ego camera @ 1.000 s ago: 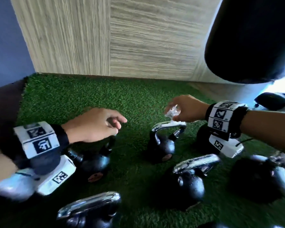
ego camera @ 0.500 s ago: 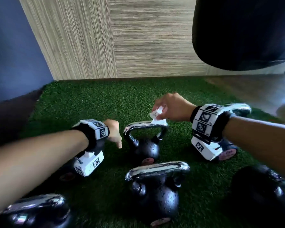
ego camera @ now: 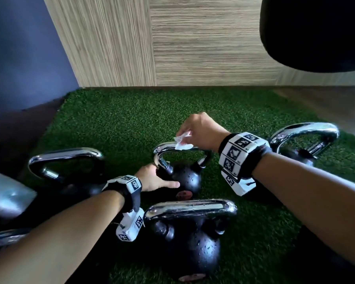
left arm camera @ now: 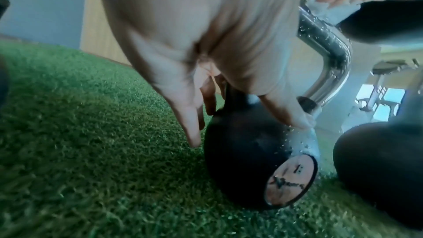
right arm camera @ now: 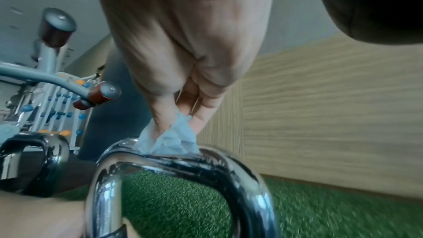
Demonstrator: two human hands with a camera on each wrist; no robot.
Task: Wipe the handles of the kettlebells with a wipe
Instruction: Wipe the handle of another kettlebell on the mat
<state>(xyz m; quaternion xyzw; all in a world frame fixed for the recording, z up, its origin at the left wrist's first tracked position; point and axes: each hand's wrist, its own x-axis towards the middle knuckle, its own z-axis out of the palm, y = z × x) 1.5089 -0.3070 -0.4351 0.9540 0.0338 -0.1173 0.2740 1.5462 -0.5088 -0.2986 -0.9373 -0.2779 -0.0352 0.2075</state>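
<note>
A small black kettlebell [ego camera: 186, 179] with a chrome handle [ego camera: 162, 150] stands on the green turf in the middle of the head view. My right hand [ego camera: 186, 138] pinches a crumpled white wipe [ego camera: 181, 143] and presses it on the top bar of that handle. The right wrist view shows the wipe [right arm camera: 169, 140] bunched between thumb and fingers on the handle [right arm camera: 183, 160]. My left hand [ego camera: 162, 179] grips the kettlebell low at the left foot of its handle. In the left wrist view the left hand [left arm camera: 247, 133] has fingers on one side of the ball [left arm camera: 240, 160] and the thumb on the other.
Several more kettlebells stand around: one close in front [ego camera: 191, 208], one to the left [ego camera: 66, 158], one to the right [ego camera: 303, 132]. A black punching bag [ego camera: 316, 31] hangs at the upper right. A wood-panelled wall [ego camera: 172, 48] ends the turf [ego camera: 121, 124]. Gym equipment [right arm camera: 57, 82] stands behind.
My left hand has reached forward and taken hold of the small kettlebell at the base of its handle. The right hand keeps the wipe on the handle's top bar.
</note>
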